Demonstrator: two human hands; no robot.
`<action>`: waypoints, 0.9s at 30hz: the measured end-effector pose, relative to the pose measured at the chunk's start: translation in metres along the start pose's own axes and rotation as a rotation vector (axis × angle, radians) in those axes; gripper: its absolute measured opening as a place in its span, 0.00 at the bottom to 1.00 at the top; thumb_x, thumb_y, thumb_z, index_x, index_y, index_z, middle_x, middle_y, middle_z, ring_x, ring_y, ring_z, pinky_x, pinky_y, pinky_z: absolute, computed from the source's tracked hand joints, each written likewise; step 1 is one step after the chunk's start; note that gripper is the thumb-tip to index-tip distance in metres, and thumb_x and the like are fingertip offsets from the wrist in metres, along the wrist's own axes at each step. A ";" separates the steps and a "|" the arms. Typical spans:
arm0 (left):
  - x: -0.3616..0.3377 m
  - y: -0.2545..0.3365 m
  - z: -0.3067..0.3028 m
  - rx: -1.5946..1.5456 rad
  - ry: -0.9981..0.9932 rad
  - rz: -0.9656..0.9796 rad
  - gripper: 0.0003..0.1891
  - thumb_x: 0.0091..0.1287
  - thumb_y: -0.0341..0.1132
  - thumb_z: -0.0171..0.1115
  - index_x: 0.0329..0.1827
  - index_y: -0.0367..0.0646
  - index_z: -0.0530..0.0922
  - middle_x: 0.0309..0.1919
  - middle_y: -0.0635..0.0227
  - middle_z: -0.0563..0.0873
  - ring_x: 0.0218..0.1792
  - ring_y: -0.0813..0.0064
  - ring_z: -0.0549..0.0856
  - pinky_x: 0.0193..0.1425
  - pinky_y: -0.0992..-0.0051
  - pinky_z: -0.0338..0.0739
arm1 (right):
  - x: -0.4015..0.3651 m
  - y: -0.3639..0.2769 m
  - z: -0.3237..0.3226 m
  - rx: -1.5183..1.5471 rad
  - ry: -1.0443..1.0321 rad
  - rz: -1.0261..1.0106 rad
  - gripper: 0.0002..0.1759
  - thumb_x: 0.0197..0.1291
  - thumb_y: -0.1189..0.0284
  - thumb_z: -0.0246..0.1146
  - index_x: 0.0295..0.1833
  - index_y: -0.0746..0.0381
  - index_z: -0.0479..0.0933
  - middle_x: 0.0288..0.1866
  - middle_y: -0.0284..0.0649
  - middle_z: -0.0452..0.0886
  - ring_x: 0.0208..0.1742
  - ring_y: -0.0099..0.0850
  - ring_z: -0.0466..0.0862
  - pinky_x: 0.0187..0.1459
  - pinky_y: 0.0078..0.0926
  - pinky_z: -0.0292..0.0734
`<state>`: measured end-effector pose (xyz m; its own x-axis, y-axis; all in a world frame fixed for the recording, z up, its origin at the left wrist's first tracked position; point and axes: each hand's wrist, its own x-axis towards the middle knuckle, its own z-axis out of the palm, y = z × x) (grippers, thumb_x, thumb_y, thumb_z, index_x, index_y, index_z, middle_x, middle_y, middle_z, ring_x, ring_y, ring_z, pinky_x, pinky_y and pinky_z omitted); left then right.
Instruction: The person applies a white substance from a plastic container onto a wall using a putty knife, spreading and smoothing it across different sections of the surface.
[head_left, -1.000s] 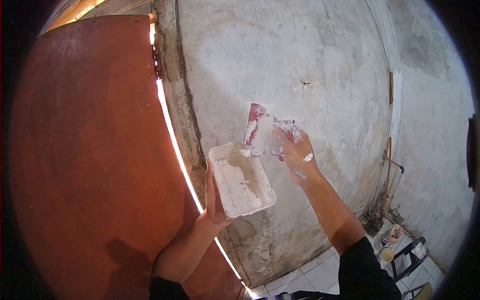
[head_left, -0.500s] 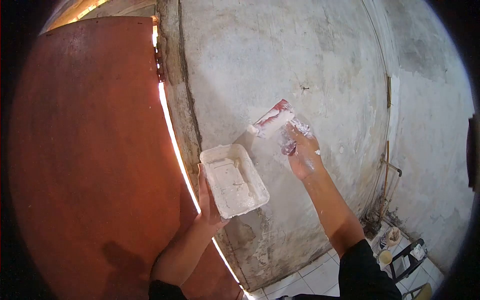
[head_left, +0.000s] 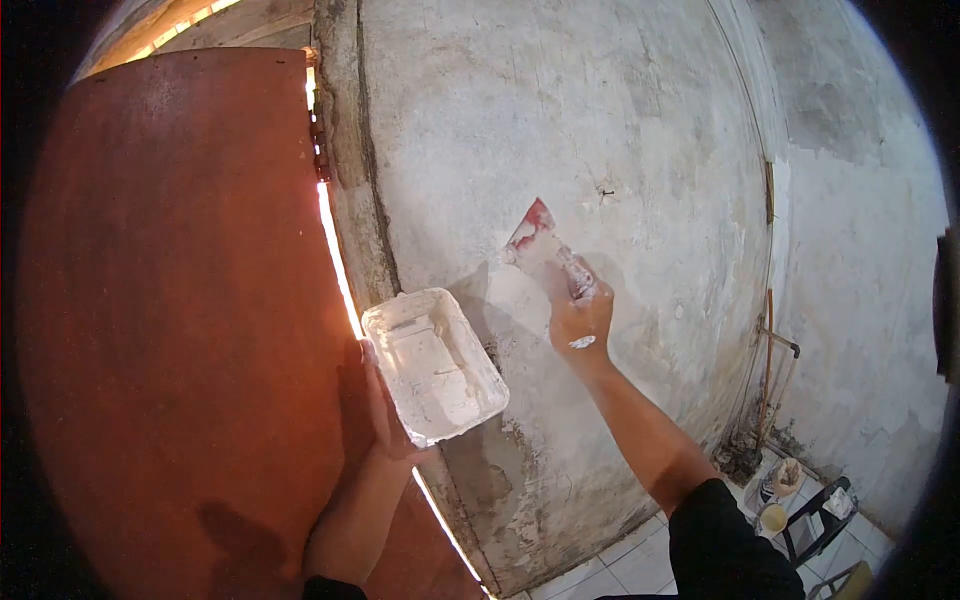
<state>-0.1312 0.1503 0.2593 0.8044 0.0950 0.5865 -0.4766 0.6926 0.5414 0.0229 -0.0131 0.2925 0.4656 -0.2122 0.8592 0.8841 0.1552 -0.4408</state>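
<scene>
My left hand (head_left: 388, 410) supports a white rectangular plastic tub (head_left: 487, 385) from its left side and underneath, tilted so that I see into it. Whitish filler paste (head_left: 430, 365) coats the tub's bottom and walls. In my right hand (head_left: 585, 320) is a red putty knife (head_left: 537, 216) smeared with the same paste, its blade against or very near the grey plastered wall (head_left: 470, 130). My fingers wrap round its paste-covered handle. A white smear shows on the back of that hand. A pale wet patch lies on the wall below the blade.
A reddish-brown door (head_left: 180, 300) stands at the left, with light coming through the gap at its edge. A nail (head_left: 605, 192) sticks out of the wall. Pipes (head_left: 770, 370) run up the right corner. At lower right, a cup (head_left: 772, 520) and a dark stool-like frame (head_left: 822, 522) are near the tiled floor (head_left: 640, 560).
My right hand has turned the putty knife, so the blade now points more upward, and shifted left and lower. The tub in my left hand has moved slightly left.
</scene>
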 end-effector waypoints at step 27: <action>0.024 0.029 0.002 0.155 -0.045 -0.096 0.38 0.68 0.68 0.36 0.71 0.49 0.61 0.60 0.63 0.73 0.58 0.62 0.75 0.58 0.58 0.76 | 0.011 0.007 -0.030 -1.018 -0.736 -0.359 0.21 0.50 0.73 0.61 0.53 0.58 0.78 0.53 0.37 0.81 0.47 0.39 0.82 0.46 0.35 0.79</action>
<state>-0.1263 0.1713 0.2900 0.8340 -0.0010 0.5518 -0.4498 0.5780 0.6809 0.0353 -0.0429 0.2917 0.3550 0.5360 0.7659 0.7382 -0.6634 0.1221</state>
